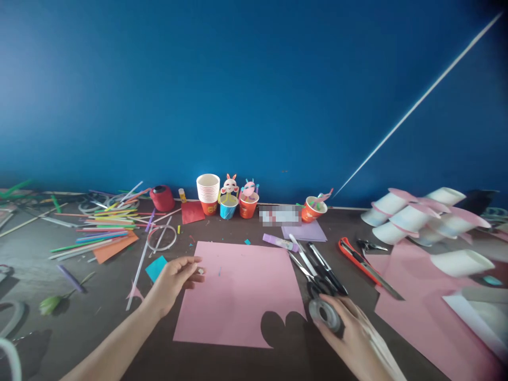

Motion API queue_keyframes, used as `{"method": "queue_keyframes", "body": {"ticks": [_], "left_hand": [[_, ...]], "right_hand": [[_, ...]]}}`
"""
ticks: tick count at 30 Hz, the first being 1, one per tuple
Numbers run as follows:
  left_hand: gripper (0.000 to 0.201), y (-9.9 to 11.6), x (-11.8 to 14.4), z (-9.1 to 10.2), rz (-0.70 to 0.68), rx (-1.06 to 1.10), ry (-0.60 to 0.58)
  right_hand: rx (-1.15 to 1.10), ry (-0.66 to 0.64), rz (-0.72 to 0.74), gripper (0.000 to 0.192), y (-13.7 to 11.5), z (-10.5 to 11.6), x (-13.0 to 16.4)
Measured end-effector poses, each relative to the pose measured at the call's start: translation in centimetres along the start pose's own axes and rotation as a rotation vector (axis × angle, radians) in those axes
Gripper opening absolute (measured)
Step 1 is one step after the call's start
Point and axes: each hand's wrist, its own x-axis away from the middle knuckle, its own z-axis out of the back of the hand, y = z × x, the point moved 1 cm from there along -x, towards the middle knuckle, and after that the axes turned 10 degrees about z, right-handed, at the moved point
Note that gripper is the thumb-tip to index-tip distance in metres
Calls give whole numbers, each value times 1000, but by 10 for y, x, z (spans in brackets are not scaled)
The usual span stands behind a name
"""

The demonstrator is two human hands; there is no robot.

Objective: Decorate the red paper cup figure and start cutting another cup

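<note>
right hand (349,328) grips what looks like tape roll (326,314) beside scissors (313,270).

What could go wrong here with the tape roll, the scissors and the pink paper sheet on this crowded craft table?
1. The right hand grips a clear tape roll right beside the black-handled scissors; a careless move could catch their blades.
2. The orange utility knife lies close by, and its blade looks extended, so a sideways reach could mean a cut.
3. The left hand pinches a small pale piece over the pink paper sheet; if dropped, it may be hard to find among the coloured straws and scraps.
</note>
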Motion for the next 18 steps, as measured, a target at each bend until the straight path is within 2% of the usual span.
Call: {"method": "queue_keyframes", "body": {"ticks": [3,7,11,15,18], "left_hand": [[39,-1,1,-1,73,84,-50],[39,-4,1,-3,46,50,-82],[33,-6,4,-7,-43,-118,-71],[29,-10,11,-4,-116,-318,-9],[32,-16,13,0,-199,-489,46]], "right_hand": [[18,51,-2,35,11,-4,8],[3,51,-12,34,20,-5,16],[-19,-14,-77,28,23,1,26],[-31,-135,-147,23,25,11,32],[7,-107,-170,28,27,17,30]]}}
